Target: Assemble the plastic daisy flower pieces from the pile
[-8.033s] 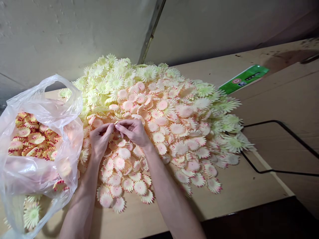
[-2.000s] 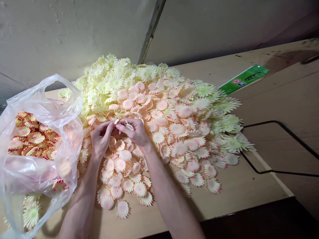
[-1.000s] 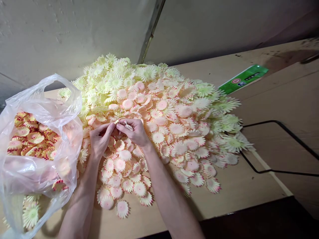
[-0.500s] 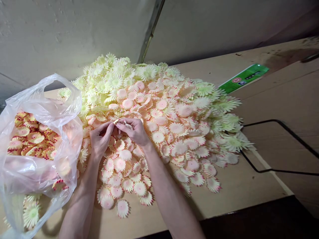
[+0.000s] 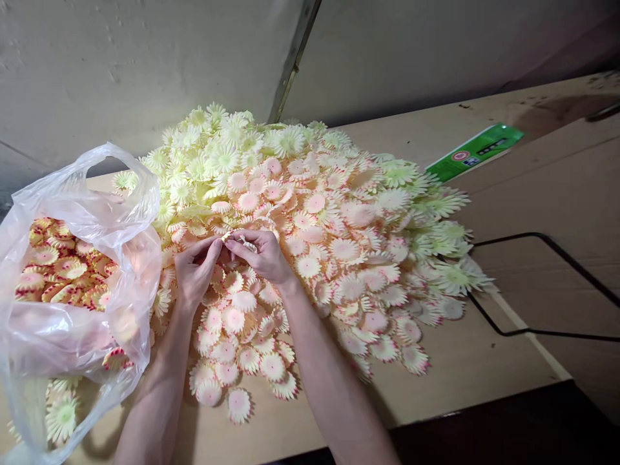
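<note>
My left hand (image 5: 196,270) is closed, thumb and index finger pinched at the edge of a small pale artificial flower piece (image 5: 225,237). Facing it, my right hand (image 5: 263,258) is closed too, its fingertips on the same piece. Part of a whitish flower piece (image 5: 250,245) shows between the fingers of my right hand. Both hands meet over a large heap of artificial flower heads (image 5: 343,248), cream and pink with red-tipped petals. The fingers cover most of what they grip.
To the left, a translucent plastic bag (image 5: 138,213) holds yellow flower heads with red tips (image 5: 70,268). Pale green flowers (image 5: 225,158) lie at the heap's back. A green packet (image 5: 475,154) and a bent black wire frame (image 5: 547,239) are on the right. Behind stands a grey wall (image 5: 145,58).
</note>
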